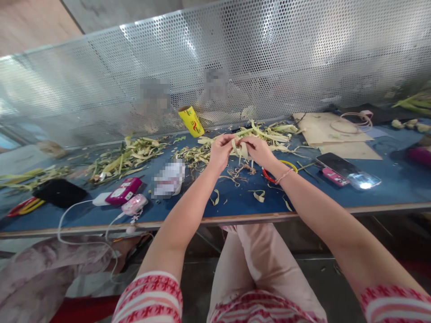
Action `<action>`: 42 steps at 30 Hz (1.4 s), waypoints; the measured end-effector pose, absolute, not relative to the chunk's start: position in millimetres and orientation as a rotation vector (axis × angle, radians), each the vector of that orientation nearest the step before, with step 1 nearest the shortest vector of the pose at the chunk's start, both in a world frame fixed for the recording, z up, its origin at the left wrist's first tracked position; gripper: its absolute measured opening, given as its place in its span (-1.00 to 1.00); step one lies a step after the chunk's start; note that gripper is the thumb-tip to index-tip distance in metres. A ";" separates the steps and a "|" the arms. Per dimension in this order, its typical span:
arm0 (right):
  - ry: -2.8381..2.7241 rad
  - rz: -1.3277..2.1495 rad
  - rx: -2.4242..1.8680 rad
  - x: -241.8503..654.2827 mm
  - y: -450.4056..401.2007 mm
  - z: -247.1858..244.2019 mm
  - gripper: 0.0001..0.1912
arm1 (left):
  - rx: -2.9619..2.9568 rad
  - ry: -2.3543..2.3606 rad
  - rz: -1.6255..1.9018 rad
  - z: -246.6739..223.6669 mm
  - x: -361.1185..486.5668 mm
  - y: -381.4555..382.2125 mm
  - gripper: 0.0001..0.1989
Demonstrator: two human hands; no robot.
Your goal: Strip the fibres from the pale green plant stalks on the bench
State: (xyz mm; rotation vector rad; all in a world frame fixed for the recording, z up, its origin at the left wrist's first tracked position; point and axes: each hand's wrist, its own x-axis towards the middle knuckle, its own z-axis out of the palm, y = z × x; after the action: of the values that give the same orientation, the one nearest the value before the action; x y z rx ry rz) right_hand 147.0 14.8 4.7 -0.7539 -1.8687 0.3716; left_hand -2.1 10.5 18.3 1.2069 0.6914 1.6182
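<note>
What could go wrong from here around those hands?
The pale strip pinched between the left hand and right hand might tear or slip. The white cable hangs over the table edge, so a snag could drag the magenta box off. The tilted yellow tube might topple.

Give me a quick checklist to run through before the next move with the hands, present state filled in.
1. Left hand and right hand both at the pale strip: ok.
2. Grip secure: cannot tell, fingertips partly hidden.
3. Yellow roll apart from the hands: ok, beyond the left one.
4. Blue tabletop free of scraps near the hands: not ok, bits lie about.
5. Right forearm clear of the red ring: cannot tell, it passes over it, contact unclear.
6. White cable kept on the tabletop: not ok, it hangs over the near edge.
</note>
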 end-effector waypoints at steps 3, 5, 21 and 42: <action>-1.956 0.246 -0.704 147.3 13.6 4.5 -0.74 | 1.198 0.703 1.613 20.2 -3.3 8.2 -0.82; -1.999 0.170 -0.657 147.7 14.2 3.6 -0.74 | 1.237 0.697 1.566 21.3 -4.5 6.2 -0.78; -2.056 0.069 -0.639 152.5 16.3 2.6 -0.85 | 1.500 1.082 1.373 14.1 -6.3 12.8 -0.73; -2.152 -0.007 -0.680 155.0 5.8 12.8 -0.82 | 1.281 0.880 1.372 12.1 -0.2 8.7 -0.61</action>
State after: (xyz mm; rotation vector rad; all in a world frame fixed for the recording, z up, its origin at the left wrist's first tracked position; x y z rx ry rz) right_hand 155.0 5.8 12.8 -0.6804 -2.1523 -0.0067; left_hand -0.2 8.7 12.1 1.2811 0.8803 1.3718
